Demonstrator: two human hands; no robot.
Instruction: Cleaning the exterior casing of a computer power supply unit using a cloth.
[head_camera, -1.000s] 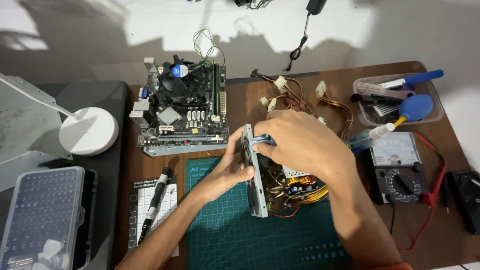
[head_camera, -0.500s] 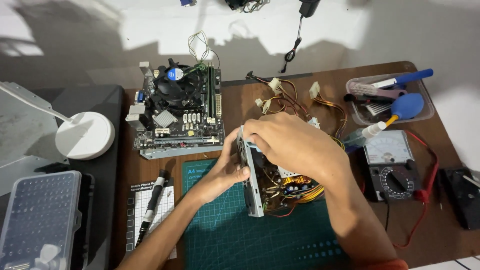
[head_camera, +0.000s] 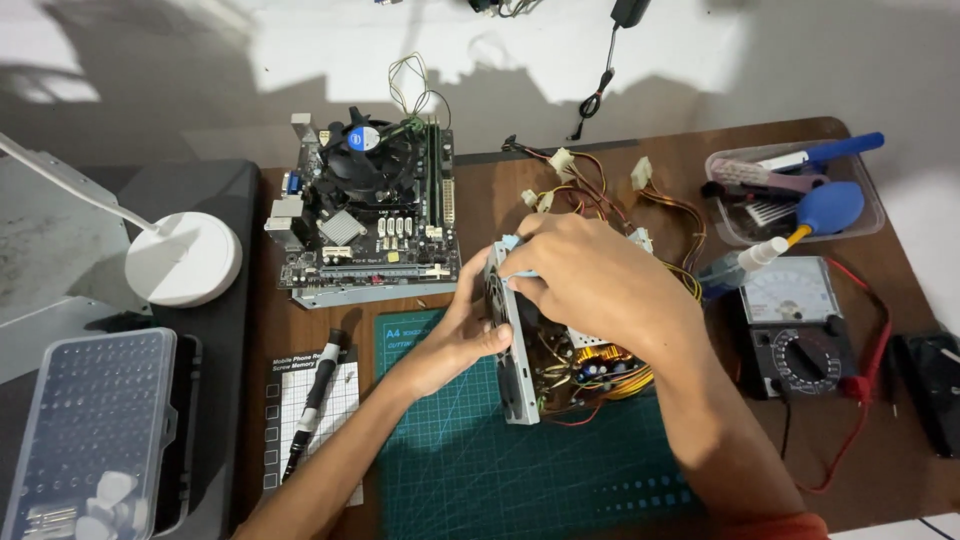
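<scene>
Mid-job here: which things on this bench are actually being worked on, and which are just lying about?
In hand: power supply unit, gripped by left hand and right hand, on the cutting mat.

Lying about: motherboard, multimeter, screwdriver, bit case, tool tray.

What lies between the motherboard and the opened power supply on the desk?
In the head view, only bare brown desk separates the motherboard from the power supply.
</scene>
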